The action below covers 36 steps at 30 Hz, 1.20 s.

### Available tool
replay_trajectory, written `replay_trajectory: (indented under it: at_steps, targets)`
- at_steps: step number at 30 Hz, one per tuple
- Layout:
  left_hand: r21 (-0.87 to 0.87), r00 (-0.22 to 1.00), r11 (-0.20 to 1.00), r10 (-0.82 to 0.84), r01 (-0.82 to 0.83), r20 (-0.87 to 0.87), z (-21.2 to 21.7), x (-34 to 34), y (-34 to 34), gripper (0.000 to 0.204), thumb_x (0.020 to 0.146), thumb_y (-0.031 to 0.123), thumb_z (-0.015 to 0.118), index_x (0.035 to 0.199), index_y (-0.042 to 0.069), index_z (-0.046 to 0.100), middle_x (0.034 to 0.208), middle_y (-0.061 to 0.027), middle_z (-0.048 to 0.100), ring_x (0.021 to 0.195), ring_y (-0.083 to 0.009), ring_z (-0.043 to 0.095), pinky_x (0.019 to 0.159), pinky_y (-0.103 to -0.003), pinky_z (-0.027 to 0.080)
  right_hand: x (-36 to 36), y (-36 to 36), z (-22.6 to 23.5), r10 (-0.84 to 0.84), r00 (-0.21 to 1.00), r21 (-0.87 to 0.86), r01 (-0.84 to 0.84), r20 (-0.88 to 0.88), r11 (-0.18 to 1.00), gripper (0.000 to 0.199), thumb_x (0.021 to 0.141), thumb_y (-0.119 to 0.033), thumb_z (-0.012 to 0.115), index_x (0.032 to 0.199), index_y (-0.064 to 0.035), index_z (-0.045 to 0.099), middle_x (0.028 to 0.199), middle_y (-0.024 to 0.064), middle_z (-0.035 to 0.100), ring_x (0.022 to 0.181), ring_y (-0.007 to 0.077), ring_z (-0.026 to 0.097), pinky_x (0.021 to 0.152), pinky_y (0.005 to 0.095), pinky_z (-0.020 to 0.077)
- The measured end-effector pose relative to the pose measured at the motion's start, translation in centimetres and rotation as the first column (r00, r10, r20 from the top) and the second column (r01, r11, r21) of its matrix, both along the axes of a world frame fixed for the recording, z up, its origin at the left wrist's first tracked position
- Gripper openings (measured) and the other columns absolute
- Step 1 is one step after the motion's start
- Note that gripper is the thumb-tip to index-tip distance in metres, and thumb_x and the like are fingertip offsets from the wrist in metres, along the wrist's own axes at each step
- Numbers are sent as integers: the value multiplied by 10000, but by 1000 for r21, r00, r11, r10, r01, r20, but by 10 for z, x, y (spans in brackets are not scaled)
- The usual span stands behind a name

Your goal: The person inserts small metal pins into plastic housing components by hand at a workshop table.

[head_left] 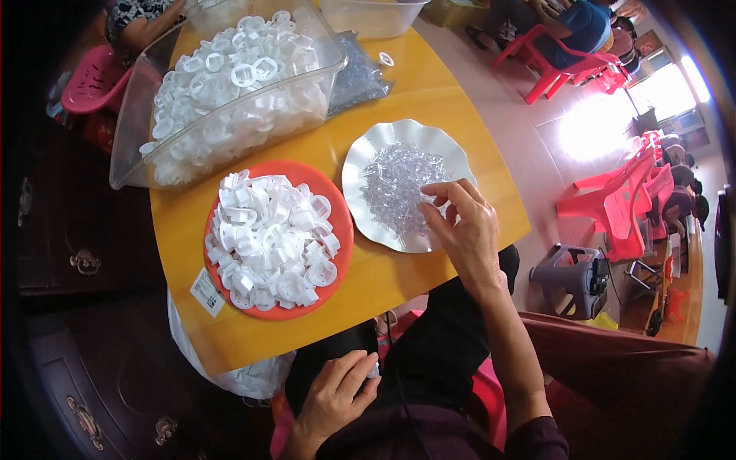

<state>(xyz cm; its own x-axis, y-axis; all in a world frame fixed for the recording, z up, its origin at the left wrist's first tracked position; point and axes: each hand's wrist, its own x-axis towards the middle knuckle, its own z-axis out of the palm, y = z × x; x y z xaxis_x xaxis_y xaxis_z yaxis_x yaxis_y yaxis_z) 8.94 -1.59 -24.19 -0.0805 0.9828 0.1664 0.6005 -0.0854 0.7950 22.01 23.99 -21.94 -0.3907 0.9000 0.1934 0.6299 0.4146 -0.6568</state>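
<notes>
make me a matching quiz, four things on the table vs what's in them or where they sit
1 red plate
2 white dish
3 clear bin
4 left hand

a heaped white rings, far end of the table
b small clear pieces, right hand at its edge
c white rings, near the table's front
d low over the lap

Pairs: 1-c, 2-b, 3-a, 4-d

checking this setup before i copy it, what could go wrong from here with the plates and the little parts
The white scalloped plate of tiny clear pieces sits close to the table's front edge, under the right hand; a nudge could tip it off. The white rings are heaped high on the orange plate, so some may slide off. The left hand is down at the lap, so anything it drops may fall to the floor.
</notes>
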Motion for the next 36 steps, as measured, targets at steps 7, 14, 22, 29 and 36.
replay_trajectory:
  at_steps: [7,14,22,29,36]
  targets:
    - [-17,1000,1000,15,-14,25,0,-6,2,429,738,30,780,1144,22,644,1121,-122,619,937,-277,653,794,-346,558,-8,6,0,31,999,-68,-32,-15,997,164,818,-115,739,969,-60,705,865,57,610,660,158,557,634,311,488]
    - [25,1000,1000,-1,1,8,1,-6,1,431,750,48,779,1158,23,642,1117,-113,620,895,-259,651,770,-335,550,-8,5,4,15,994,-157,-32,-105,987,107,836,-97,737,913,-29,705,825,24,614,647,108,504,622,267,449]
    - [29,999,1000,4,-5,43,4,-4,2,417,763,50,776,1158,20,647,1113,-117,630,905,-258,655,784,-329,545,6,-2,19,-240,772,-640,-264,-588,721,190,988,-236,608,1004,-47,599,952,55,689,776,101,641,656,222,498]
    - [-104,887,992,115,-76,448,23,-12,3,374,782,2,723,1140,-11,615,1110,-156,607,954,-223,649,852,-319,517,4,-55,18,-363,611,-703,-525,-704,480,149,1016,-163,543,1089,-35,523,971,138,686,841,170,702,664,232,566]
    - [-133,438,988,153,-75,886,33,-35,26,411,843,-47,629,1237,-34,513,1176,-135,577,1039,-204,628,963,-344,489,7,-88,2,-373,584,-692,-586,-721,421,203,983,-105,596,1157,-1,608,947,96,697,806,132,690,689,216,557]
